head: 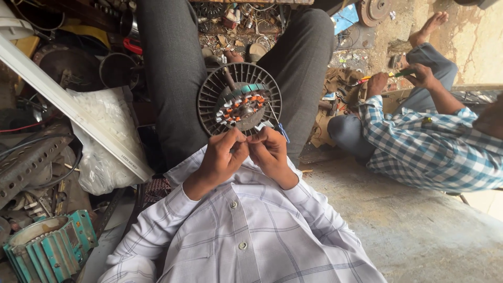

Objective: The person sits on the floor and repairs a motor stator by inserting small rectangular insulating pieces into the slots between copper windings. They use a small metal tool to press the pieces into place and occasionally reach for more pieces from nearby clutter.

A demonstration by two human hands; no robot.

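Two hands are working at the near rim of a round fan motor resting on the lap. Left hand, at seven o'clock, and right hand, at five, are pinching something too small to tell. A co-worker's hands, three o'clock, are gripping a screwdriver.

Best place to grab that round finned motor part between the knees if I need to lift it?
Judging by its pose, take the round finned motor part by its bare outer rim, from the left and right sides. It stands tilted between the knees; the centre holds copper windings, and the left hand and right hand crowd its near edge.
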